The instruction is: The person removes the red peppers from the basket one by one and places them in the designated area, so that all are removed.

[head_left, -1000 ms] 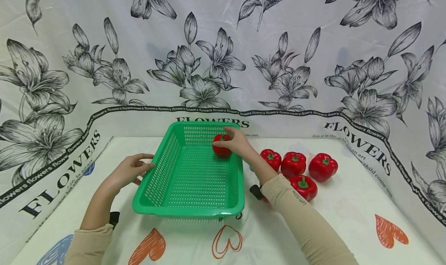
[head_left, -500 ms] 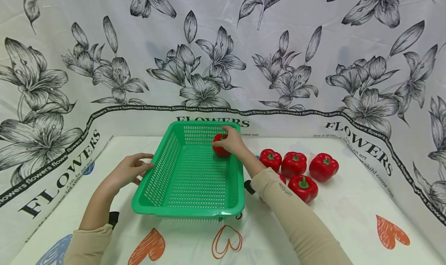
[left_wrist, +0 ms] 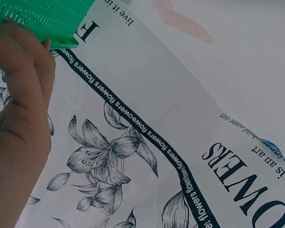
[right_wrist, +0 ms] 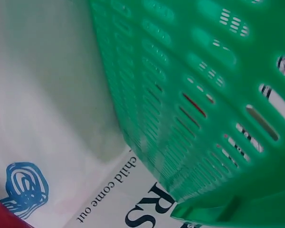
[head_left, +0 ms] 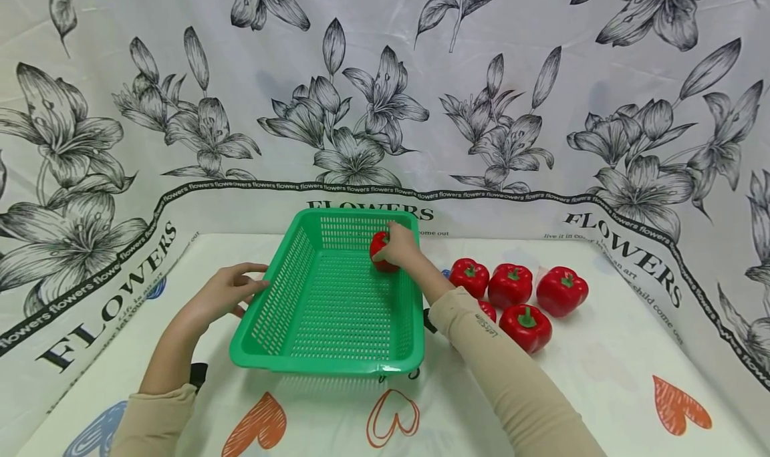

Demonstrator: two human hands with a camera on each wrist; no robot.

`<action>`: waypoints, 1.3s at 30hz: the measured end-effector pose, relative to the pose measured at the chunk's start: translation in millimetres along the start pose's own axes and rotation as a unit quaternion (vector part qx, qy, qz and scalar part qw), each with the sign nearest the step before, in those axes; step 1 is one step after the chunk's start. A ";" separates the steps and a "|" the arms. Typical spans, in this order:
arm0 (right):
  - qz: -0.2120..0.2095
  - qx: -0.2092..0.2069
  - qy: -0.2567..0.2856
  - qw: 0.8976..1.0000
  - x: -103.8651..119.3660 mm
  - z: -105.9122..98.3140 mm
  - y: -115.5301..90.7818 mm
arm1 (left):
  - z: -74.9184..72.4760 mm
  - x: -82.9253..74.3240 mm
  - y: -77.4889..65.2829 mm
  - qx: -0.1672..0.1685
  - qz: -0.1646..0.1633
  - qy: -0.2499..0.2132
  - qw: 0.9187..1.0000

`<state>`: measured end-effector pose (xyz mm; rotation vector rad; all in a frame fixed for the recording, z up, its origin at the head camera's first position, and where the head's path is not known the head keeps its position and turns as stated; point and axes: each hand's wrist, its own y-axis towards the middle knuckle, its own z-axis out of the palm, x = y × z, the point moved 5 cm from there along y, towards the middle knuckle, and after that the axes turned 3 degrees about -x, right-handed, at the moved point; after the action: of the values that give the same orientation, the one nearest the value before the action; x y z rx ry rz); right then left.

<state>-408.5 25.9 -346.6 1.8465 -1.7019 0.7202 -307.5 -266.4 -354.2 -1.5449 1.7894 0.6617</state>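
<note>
A green slotted plastic basket (head_left: 343, 365) stands on the cloth in the head view. Inside its far right corner is a glossy red bell pepper (head_left: 385, 262), with my right hand (head_left: 400, 244) gripping it from the right, hiding part of it. Against the basket's left rim, my left hand (head_left: 228, 290) lies with loosely bent fingers touching it. The left wrist view has that hand (left_wrist: 21, 85) beside the basket edge (left_wrist: 61, 42). In the right wrist view the outer basket wall (right_wrist: 156, 95) fills much of the picture; the right hand does not show.
Several more red bell peppers (head_left: 510, 284) sit on the table right of the basket, one partly behind the right sleeve (head_left: 505, 363). A white cloth with hearts (head_left: 680, 403) covers the table. Behind it hangs a flower-printed curtain (head_left: 421, 156).
My right hand has shifted slightly round the pepper in the basket, covering more of its right side, and the right forearm has swung a little left. Left hand and basket look unmoved.
</note>
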 end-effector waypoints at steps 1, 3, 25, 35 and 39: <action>0.001 0.002 -0.005 1.000 0.0 0.8 0.0 | 0.0 0.1 0.1 0.000 -0.002 0.000 1.000; 0.006 0.005 -0.009 1.000 -1.0 2.5 0.3 | 0.3 0.4 0.4 0.000 -0.005 -0.001 1.000; 0.034 0.013 0.039 0.999 -9.4 14.0 1.7 | 0.1 -0.6 2.4 0.005 -0.004 -0.014 1.000; 0.045 0.002 0.032 0.998 -9.0 17.1 1.5 | -0.6 -2.0 0.8 0.005 -0.002 -0.012 1.000; 0.037 -0.008 0.040 0.999 -9.3 19.8 0.2 | -0.8 -0.5 0.5 0.003 -0.007 -0.012 1.000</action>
<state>-408.7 18.9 -367.2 1.7295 -1.7270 0.7974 -308.0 -266.6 -353.3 -1.5375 1.7597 0.6648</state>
